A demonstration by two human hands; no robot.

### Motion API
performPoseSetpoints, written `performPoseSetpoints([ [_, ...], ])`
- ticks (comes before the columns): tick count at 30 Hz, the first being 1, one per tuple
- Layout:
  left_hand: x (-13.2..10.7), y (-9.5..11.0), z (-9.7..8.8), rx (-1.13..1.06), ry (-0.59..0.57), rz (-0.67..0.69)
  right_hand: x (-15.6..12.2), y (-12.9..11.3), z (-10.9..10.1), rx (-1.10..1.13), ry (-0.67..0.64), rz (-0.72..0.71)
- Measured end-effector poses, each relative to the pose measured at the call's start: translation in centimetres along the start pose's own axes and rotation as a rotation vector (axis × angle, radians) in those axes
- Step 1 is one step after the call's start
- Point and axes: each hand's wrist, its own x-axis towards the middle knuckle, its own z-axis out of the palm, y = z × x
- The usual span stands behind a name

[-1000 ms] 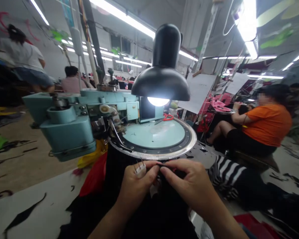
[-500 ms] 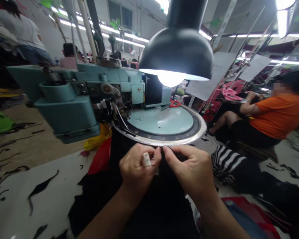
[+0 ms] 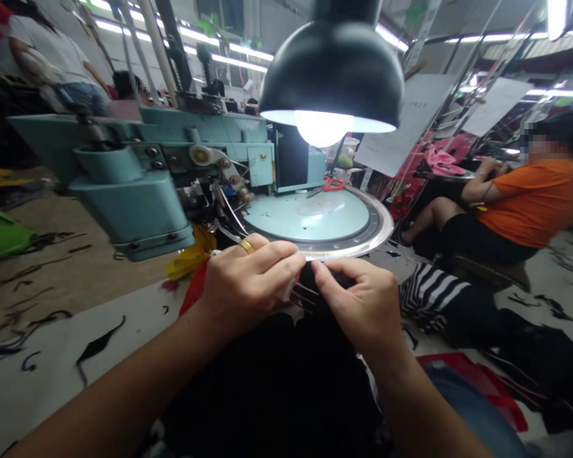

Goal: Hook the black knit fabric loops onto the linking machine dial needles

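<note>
My left hand [image 3: 248, 280] and my right hand [image 3: 363, 305] are both pinched on the top edge of a black knitted fabric [image 3: 277, 388], held against the toothed metal rim [image 3: 358, 249] of a round teal linking machine dial [image 3: 310, 219]. The fingertips of the two hands almost touch just below the rim. A gold ring sits on my left hand. The fabric hangs down from the rim toward me and hides what is under it.
A black desk lamp [image 3: 332, 70] shines right above the dial. The teal machine head [image 3: 128, 184] juts out at left. Red scissors [image 3: 333, 184] lie at the dial's far side. A person in an orange shirt [image 3: 530, 197] sits at right. Striped cloth [image 3: 434, 299] lies nearby.
My hands have risen with the black fabric to the dial's rim. The view has moved closer to the machine, and my left hand has turned knuckles-up.
</note>
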Motion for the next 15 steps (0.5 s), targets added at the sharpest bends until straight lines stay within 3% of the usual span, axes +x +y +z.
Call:
performPoseSetpoints([
  [4,0.9,-0.9,-1.0,0.082,-0.14,0.147,0.0,0.7,-1.0,0.03,-0.02,0.001],
  [7,1.8,-1.4,-1.4,0.037,-0.216,0.145,0.0,1.0,-1.1,0.04,0.0,-0.037],
  [12,1.6,-1.2,-0.8,-0.133,-0.152,0.018,-0.1,0.7,-0.5,0.059,0.037,0.001],
  [15,0.9,-0.8,-0.2,-0.103,-0.057,0.032,-0.1,0.6,-0.5,0.054,0.037,0.008],
])
